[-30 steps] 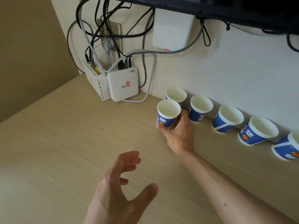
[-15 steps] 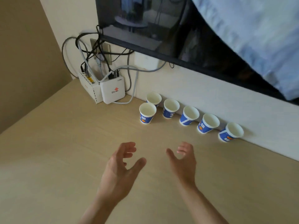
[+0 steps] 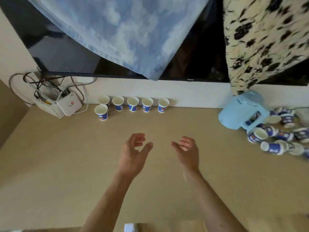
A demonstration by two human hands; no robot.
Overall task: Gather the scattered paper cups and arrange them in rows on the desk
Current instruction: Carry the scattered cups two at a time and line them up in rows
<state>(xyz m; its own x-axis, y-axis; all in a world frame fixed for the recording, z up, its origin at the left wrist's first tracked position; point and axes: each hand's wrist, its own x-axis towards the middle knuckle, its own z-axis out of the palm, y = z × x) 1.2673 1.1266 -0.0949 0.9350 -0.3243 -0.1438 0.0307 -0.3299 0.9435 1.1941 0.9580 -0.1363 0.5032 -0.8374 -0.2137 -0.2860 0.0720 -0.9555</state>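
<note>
Beige desk (image 3: 58,164), wall along far edge. Standing cups (image 3: 133,104) lined up far centre-left. Scattered cups (image 3: 274,144) lay tipped at right, by blue kettle (image 3: 237,113). Left hand (image 3: 132,153) and right hand (image 3: 188,152) empty, fingers loosely curled, mid-desk; right hand nearer pile.

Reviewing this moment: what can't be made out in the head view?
Scattered cups: blurred, cut by the right edge, partly behind the blue jug; count unclear.
Leftmost back-row cup: lower half hidden by the front cup.
White object: cut off by the bottom edge.
Cup lettering: too small.
</note>
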